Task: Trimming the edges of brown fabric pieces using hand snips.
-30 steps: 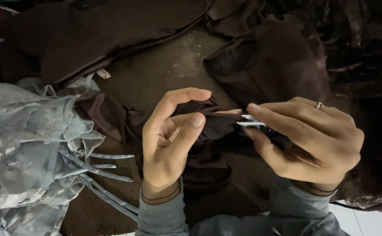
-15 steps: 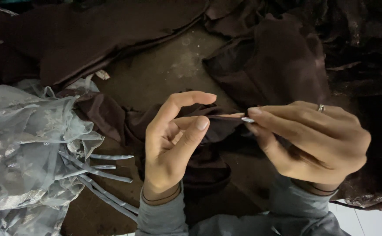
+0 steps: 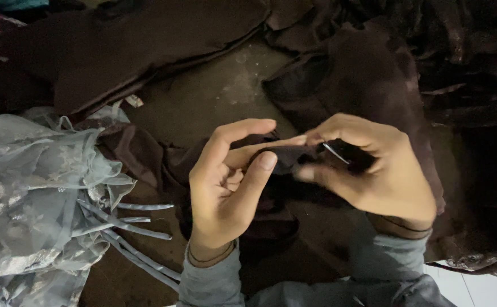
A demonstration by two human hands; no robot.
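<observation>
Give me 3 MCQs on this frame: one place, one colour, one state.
1. Where does the pale grey lace garment lie?
A. Left of the hands
B. Right of the hands
C. Over the right wrist

2. What colour is the fabric piece pinched between the hands?
A. White
B. Dark brown
C. Yellow

3. How is the left hand set?
A. Flat on the floor
B. Closed in a fist
C. Thumb and forefinger pinching the fabric piece

Answers:
1. A, the lace garment with its ribbon straps fills the left edge of the view.
2. B, it matches the dark brown cloth spread behind.
3. C, the forefinger and thumb meet on the fabric edge, while the right hand holds a thin pale sliver, perhaps a needle.
</observation>
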